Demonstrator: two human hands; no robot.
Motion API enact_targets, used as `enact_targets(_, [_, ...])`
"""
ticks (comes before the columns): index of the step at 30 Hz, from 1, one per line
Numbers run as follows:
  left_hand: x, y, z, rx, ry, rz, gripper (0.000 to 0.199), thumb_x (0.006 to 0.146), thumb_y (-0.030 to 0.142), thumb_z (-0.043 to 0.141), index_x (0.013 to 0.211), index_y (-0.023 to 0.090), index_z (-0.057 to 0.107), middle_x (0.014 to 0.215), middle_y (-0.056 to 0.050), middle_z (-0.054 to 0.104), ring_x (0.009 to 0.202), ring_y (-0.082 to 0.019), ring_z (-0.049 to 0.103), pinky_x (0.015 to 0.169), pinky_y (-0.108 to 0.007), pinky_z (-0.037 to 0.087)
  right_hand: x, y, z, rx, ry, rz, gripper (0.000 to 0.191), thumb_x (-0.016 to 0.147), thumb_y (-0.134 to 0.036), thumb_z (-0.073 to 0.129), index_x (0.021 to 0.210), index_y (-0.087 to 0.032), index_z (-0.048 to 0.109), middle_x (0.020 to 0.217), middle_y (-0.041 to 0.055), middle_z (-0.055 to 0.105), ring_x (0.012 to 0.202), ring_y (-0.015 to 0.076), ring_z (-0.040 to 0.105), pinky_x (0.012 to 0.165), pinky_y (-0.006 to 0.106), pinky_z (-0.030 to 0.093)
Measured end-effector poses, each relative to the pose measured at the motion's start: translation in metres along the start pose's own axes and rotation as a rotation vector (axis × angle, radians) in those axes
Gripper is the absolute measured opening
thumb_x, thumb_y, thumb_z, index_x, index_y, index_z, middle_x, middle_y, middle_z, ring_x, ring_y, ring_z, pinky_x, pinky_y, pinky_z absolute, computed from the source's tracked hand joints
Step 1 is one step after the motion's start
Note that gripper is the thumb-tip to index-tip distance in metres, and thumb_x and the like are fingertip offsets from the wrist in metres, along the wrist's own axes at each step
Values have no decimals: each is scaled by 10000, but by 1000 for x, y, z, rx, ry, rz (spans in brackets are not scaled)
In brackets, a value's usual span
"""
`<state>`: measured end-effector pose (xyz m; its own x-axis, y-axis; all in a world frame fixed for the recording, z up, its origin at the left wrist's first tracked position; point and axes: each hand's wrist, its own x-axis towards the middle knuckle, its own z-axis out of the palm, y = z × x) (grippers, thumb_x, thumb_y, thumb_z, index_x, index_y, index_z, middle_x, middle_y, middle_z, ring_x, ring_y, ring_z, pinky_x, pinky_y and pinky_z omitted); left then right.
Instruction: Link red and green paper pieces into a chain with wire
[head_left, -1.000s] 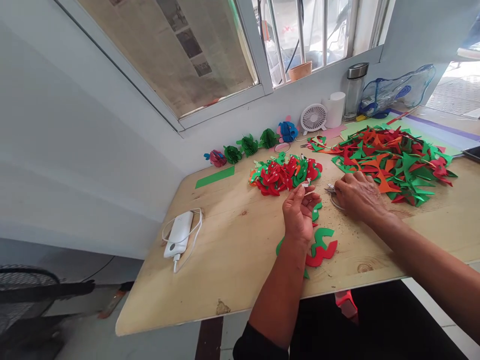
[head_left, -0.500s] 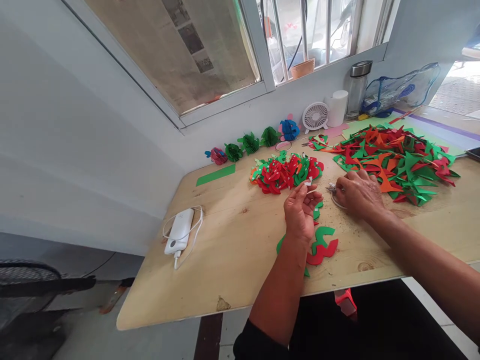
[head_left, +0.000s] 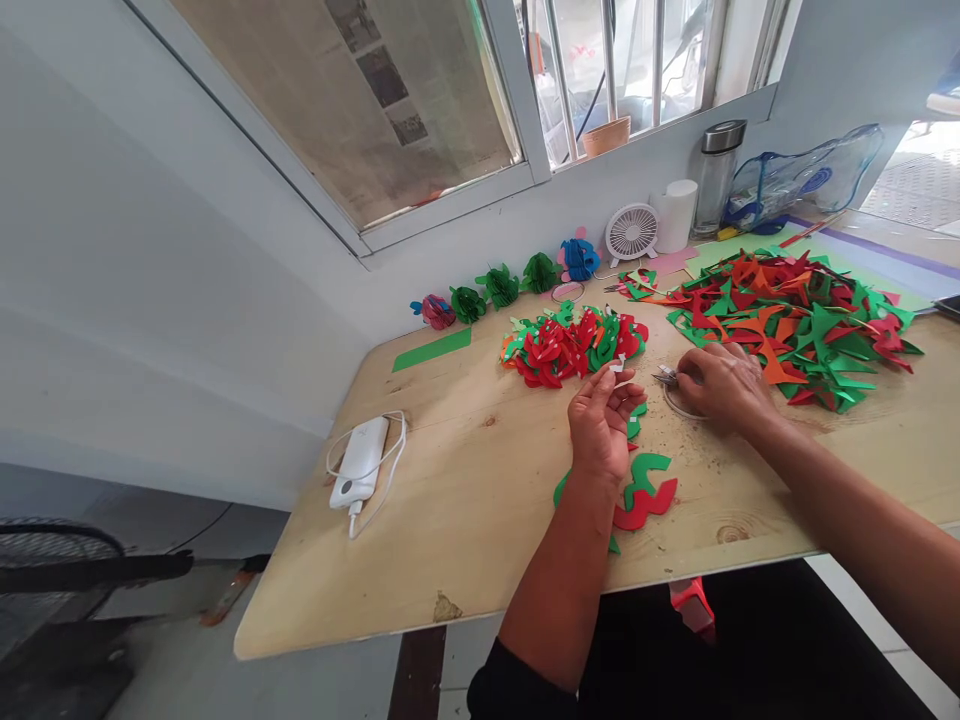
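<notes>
My left hand (head_left: 604, 412) is raised above the table, palm up, thumb and forefinger pinching a small white strip (head_left: 618, 366). Below it lie cut paper shapes, among them a wavy red piece (head_left: 645, 504) and a green piece (head_left: 646, 468). My right hand (head_left: 721, 385) rests on the table with bent fingers at a small metal-tipped tool (head_left: 664, 377), perhaps scissors; its grip is mostly hidden. Under those fingers curves a thin pale ring (head_left: 679, 408). Behind my left hand sits a pile of red and green cut pieces with white spots (head_left: 559, 350).
A large heap of red, green and orange paper scraps (head_left: 795, 325) lies to the right. Folded paper figures (head_left: 500, 286), a small fan (head_left: 631, 232) and a glass bottle (head_left: 718, 180) line the wall. A white power bank (head_left: 361, 462) with cable and a green strip (head_left: 432, 350) lie left.
The fingers of my right hand have shifted slightly, showing a bit more of the metal-tipped tool and pale ring. My left hand stays in place with the white strip.
</notes>
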<state>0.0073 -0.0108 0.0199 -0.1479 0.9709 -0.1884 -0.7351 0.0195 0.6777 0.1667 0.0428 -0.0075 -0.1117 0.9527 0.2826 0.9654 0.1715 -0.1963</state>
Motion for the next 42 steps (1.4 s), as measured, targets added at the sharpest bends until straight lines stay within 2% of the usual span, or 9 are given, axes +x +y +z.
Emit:
enact_targets(5, [-1,1,1,-21,-19,-1,209,675,269,710,824,129,667,762,-54,683,595,-110,617,687,-280,482,6,8,4,98,-30,32,251,806,-334,429,778,-223,653,906,87,658,905,279,516,683,368,324])
enact_targets(16, [-1,2,2,27,35,-17,268,640,316,725,840,149,662,777,-57,688,623,-127,627,706,-303,490,7,3,-1,-114,-32,-24,267,816,-328,429,796,-218,672,912,121,634,891,302,500,672,391,319])
enact_targets(34, [-1,3,0,-44,-22,-10,216,651,264,720,816,137,666,773,-58,691,599,-113,617,683,-277,486,8,0,-3,-135,-34,7,287,825,-383,448,780,-223,682,926,124,625,896,306,489,701,412,313])
enact_targets(38, [-1,3,0,-45,-12,-12,210,649,255,719,806,130,657,766,-54,689,600,-111,619,681,-274,487,6,3,1,-117,12,12,278,823,-405,462,826,-221,671,949,115,627,932,305,486,721,411,318])
enact_targets(42, [-1,3,0,-45,-12,-18,236,653,262,719,841,134,655,787,-53,692,602,-110,622,694,-280,480,5,6,4,-40,127,1,241,789,-384,513,859,-207,661,939,110,639,936,301,497,732,404,334])
